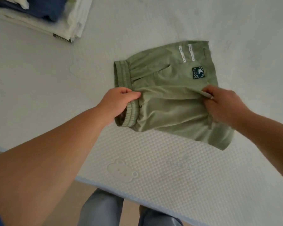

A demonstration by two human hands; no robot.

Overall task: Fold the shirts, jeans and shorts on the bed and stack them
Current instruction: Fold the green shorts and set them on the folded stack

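right now the green shorts (167,88) lie spread on the bed (153,22), and i take them as my landmark for everything else. their elastic waistband (122,74) points toward my left side, the leg openings toward my right. my left hand (118,101) sits at the waistband end of the shorts, fingers curled over the gathered elastic and thumb pressed onto the cloth, so it grips the band at the near part of that edge. my right hand (222,103) is at the opposite end of the shorts, at the leg hem, fingers bent tight and pinching a fold of the green fabric; a pale strip shows between those fingertips, but i cannot tell what it is. the near half of the shorts looks lifted and bunched between my two hands, while the far half lies flat. on that far half there are two white ribbon tabs (187,53) side by side, and just nearer than them a small dark square patch (198,72). well beyond the waistband end, at the far left corner of the view, is a stack of folded clothes (44,15), white layers below and a dark blue piece on top. nearer to me than the shorts, a bear outline (121,170) is stitched into the quilted cover, and below the bed's edge i see my legs in pale blue trousers (101,207).
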